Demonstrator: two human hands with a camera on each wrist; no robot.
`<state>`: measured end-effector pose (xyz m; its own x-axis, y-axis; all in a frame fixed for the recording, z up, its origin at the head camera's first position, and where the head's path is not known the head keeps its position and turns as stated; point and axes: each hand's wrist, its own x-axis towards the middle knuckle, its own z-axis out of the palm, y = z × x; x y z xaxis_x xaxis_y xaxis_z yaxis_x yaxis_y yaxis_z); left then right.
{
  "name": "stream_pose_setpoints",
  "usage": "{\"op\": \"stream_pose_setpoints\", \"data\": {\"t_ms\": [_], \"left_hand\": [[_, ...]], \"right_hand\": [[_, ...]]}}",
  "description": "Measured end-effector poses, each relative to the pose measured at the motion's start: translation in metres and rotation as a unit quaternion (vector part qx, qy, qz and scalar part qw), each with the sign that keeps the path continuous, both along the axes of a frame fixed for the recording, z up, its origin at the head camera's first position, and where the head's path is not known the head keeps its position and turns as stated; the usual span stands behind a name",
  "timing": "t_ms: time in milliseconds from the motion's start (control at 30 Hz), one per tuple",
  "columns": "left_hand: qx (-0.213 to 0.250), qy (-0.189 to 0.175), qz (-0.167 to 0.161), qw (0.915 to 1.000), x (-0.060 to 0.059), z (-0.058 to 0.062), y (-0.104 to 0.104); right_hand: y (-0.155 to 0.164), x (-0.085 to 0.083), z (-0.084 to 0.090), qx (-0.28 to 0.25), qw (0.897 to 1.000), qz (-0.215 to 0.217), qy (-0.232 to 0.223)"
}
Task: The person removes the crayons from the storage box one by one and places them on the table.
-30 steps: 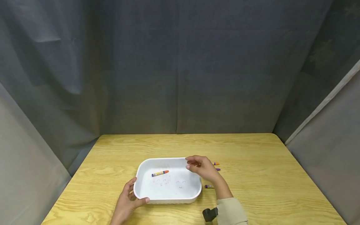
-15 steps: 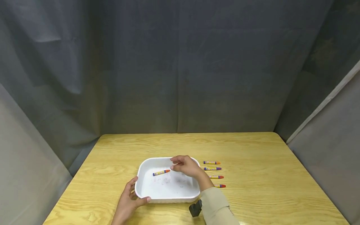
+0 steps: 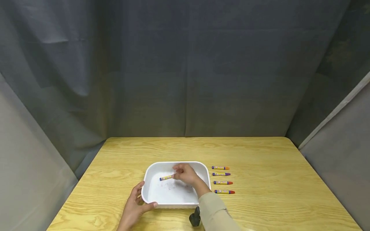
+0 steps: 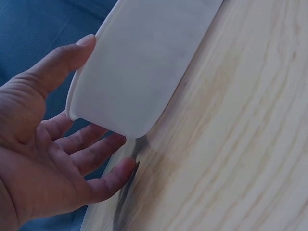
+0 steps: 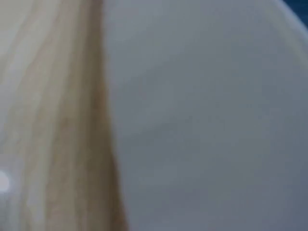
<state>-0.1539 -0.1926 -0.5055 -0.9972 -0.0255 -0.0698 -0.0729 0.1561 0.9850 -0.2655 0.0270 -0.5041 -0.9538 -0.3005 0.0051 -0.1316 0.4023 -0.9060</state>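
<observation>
A white rectangular tray sits on the wooden table, near its front. An orange crayon with a yellow and blue wrapper lies inside it. My right hand reaches into the tray, and its fingertips pinch the crayon's right end, hiding the tip. At the tray's near left corner, my left hand grips the rim. In the left wrist view that hand has its thumb on the tray rim and its fingers along the outer wall. The right wrist view is a blur of the white tray and wood.
Several crayons lie in a neat column on the table just right of the tray, from the top one down to the bottom one. A black wrist camera sits on my right sleeve. Grey curtains close off the table's back and sides.
My right hand has moved left from the tray's right rim into the tray and taken the crayon's end. The crayons on the table are now uncovered. My left hand stays on the corner.
</observation>
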Motion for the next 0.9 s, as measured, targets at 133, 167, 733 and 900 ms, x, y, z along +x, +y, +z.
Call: {"op": "stream_pose_setpoints", "data": {"t_ms": [133,167,733,900], "left_hand": [[-0.003,0.004,-0.006,1.0000,-0.001,-0.001,0.001],[-0.007,0.008,-0.010,0.9999,0.000,-0.001,0.001],[-0.008,-0.001,-0.009,0.9999,-0.001,0.000,-0.001],[-0.010,-0.004,-0.004,0.9999,-0.001,0.000,0.000]], "right_hand": [[-0.004,0.002,-0.006,0.008,1.000,-0.012,0.019],[-0.005,0.003,-0.007,0.012,1.000,-0.013,0.020],[-0.018,0.008,-0.012,0.183,0.979,0.003,0.085],[-0.017,0.009,-0.011,0.182,0.979,0.001,0.096]]}}
